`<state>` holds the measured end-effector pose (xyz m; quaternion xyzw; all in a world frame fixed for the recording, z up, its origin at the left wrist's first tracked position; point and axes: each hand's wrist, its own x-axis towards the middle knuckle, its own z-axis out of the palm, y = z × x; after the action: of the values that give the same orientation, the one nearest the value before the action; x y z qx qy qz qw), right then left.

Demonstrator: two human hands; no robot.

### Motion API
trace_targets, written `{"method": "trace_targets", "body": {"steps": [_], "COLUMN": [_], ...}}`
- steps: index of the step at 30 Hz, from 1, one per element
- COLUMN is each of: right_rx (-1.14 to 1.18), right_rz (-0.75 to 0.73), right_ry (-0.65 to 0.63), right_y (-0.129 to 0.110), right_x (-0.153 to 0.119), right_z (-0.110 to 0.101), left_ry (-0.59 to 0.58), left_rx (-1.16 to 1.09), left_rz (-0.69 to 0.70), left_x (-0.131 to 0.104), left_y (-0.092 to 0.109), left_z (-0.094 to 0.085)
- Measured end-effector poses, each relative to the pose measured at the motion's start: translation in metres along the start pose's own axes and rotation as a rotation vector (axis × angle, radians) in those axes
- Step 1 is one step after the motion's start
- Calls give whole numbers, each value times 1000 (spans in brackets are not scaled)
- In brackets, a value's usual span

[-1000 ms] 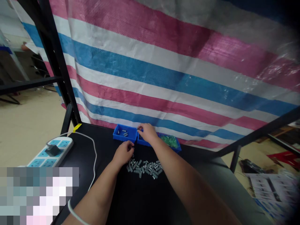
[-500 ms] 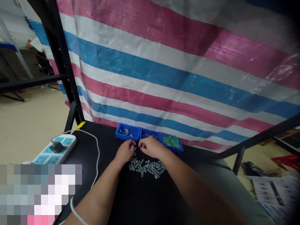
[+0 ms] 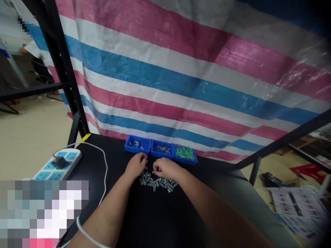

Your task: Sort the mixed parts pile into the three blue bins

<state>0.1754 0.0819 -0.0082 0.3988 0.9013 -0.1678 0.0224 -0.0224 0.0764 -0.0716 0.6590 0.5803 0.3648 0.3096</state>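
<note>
A pile of small grey metal cylinders point(image 3: 161, 183) lies on the black table, just in front of my hands. My right hand point(image 3: 167, 168) is closed above the pile's far side, pinching a small metal cylinder point(image 3: 154, 172) at its fingertips. To its left, my left hand point(image 3: 136, 166) has thumb and fingers pressed together; whatever is between them is too small to make out. Beyond the hands stand a left blue bin point(image 3: 137, 151) with a few metal cylinders, a middle blue bin point(image 3: 162, 154) with many small metal parts, and a right blue bin point(image 3: 185, 160) holding green packets point(image 3: 185, 152).
A white power strip point(image 3: 69, 165) with a black plug point(image 3: 59, 162) lies at the left, and its white cable point(image 3: 106, 165) runs beside my left arm. A striped plastic sheet point(image 3: 165, 100) hangs behind the bins on a black frame point(image 3: 64, 62).
My right hand has drawn back from the middle bin toward the pile, and a metal cylinder now shows at its fingertips. My left hand stays nearly in place. The camera view has shifted slightly.
</note>
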Motion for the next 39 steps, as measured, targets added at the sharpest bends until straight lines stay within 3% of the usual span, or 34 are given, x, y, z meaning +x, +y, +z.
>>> {"method": "trace_targets", "body": {"steps": [12, 15, 19, 23, 26, 30, 35, 39], "right_rx": [-23, 66, 152, 70, -84, -48, 44, -10], "right_rz": [-30, -23, 16, 181, 300, 265, 332, 335], "right_ry": [10, 119, 350, 449, 473, 574, 419, 306], "right_y": [3, 7, 19, 35, 40, 26, 6, 2], "right_x": [-12, -8, 4, 21, 37, 68, 97, 77], "right_z": [0, -6, -30, -50, -51, -42, -36, -39], "left_ry": [11, 13, 17, 21, 13, 12, 0, 5], "left_rx": [-4, -10, -23, -24, -32, -37, -30, -39], "left_rz": [-2, -3, -5, -14, -22, -15, -22, -18], "left_x": [0, 0, 0, 1, 1, 1, 1, 1], "left_y": [-2, -2, -4, -5, -5, -3, -1, -3], "left_z": [1, 1, 3, 4, 3, 0, 0, 1]}}
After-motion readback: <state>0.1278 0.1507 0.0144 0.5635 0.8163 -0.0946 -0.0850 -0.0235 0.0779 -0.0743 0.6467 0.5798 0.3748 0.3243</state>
